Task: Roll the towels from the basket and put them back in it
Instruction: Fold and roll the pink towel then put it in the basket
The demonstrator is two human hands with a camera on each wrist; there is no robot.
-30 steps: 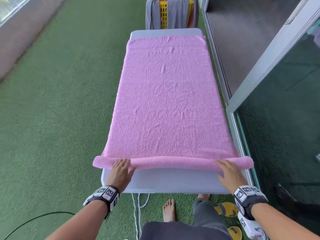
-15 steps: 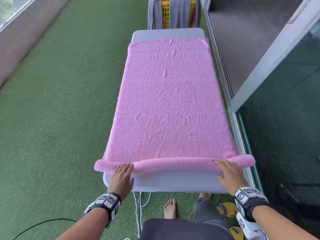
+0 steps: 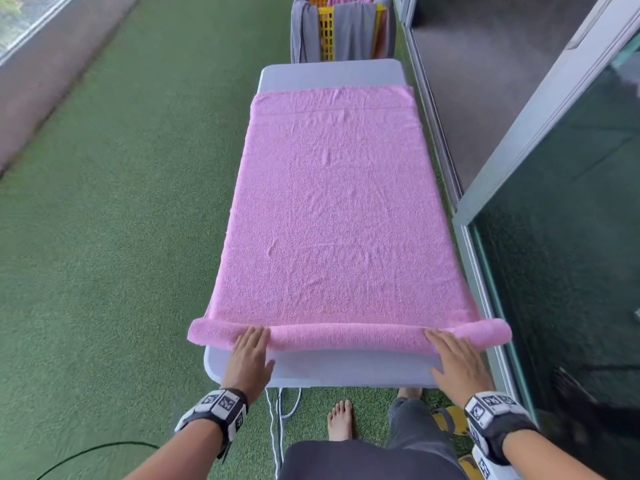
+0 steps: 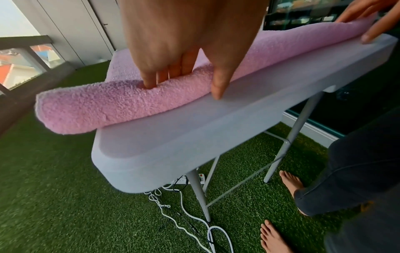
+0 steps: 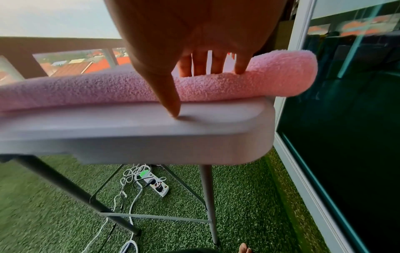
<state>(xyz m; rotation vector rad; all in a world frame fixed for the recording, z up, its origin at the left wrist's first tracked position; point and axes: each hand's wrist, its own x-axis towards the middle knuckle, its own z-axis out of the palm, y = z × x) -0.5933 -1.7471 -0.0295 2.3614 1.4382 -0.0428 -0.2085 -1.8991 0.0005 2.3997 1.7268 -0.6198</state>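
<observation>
A pink towel lies spread along a white folding table. Its near end is rolled into a thin roll that overhangs both sides. My left hand lies flat, its straight fingers pressing on the roll's left part and the thumb on the tabletop. On the roll's right part my right hand presses the same way, fingers straight and thumb tip on the table. Beyond the table's far end stands the yellow basket, draped with grey towels.
Green artificial turf covers the floor. A glass sliding door runs close along the table's right side. Under the table lie a power strip and white cables. My bare feet stand at the near end.
The roll has moved a little farther up the table and grown slightly thicker; both hands have moved forward with it. The towel's far edge has pulled back, baring more table.
</observation>
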